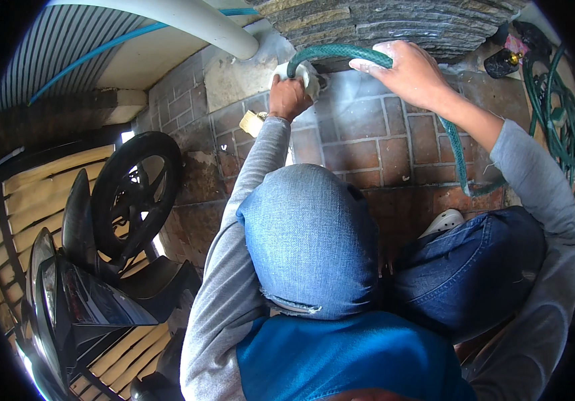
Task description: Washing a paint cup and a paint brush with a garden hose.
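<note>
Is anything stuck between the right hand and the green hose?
Nothing visible: the right hand holds the green garden hose directly. Its thumb just looks smeared with something white.

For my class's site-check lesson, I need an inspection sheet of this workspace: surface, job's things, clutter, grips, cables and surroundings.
Surface: brick-patterned floor, with pale, wet-looking patches.
Job's things: green hose, curving to a white object, kind unclear.
Clutter: pale yellow block; coiled green hose at far right.
Grips: left hand holds the white object; right hand holds the hose.
Cables: thin blue line at upper left, cable or tube unclear.
Surroundings: motorbike at left; stone wall ahead; white pipe.
</note>
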Available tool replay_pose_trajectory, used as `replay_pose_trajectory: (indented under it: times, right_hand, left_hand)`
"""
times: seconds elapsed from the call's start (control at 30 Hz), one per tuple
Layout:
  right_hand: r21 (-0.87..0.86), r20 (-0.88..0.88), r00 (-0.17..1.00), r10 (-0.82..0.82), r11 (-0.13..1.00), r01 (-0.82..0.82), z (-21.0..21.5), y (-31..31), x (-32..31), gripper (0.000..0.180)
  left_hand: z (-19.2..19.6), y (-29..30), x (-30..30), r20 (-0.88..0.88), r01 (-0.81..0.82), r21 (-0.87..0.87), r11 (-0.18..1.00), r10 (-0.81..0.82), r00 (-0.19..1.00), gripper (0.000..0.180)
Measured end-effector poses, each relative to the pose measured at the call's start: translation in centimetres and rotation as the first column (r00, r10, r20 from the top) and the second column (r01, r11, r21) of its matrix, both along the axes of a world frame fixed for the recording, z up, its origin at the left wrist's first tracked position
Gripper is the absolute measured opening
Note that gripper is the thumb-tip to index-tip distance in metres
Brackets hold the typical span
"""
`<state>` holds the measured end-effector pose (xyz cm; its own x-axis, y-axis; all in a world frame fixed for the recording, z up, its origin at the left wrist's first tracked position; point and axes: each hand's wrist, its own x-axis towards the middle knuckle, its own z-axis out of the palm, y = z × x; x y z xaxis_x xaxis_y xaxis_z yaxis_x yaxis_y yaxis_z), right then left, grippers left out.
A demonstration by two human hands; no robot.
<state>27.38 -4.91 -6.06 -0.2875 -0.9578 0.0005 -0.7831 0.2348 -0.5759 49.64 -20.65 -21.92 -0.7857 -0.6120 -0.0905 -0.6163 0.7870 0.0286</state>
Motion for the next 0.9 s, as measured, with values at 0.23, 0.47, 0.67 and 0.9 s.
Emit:
replay_pose_trajectory:
  times: [0.23, 0.47, 0.67, 0.9]
  right_hand:
    - [-0.01, -0.012, 0.999, 0.032, 0.999, -0.032, 0.2, -0.1, -0.3, 0.047]
    - [0.115, -0.041, 0.993, 0.115, 0.987, -0.11, 1.7, -0.9, 0.2, 0.049]
    - [0.066, -0.013, 0.994, 0.105, 0.992, -0.104, 0.7, -1.5, 0.3, 0.048]
    - [0.084, 0.125, 0.987, 0.102, 0.99, -0.113, 1.2, -2.5, -1.1, 0.042]
  left_hand:
    - [-0.8, -0.1, -0.2, 0.064, -0.057, -0.034, 0.998, 0.059, 0.996, 0.037]
    - [-0.8, -0.5, 0.3, 0.032, -0.046, -0.014, 0.999, 0.047, 0.998, 0.032]
    - [-0.5, -0.2, 0.9, -0.023, -0.044, -0.043, 0.998, 0.043, 0.999, 0.024]
    - [2.0, -0.4, 0.5, 0.088, -0.084, 0.139, 0.987, 0.072, 0.993, 0.027]
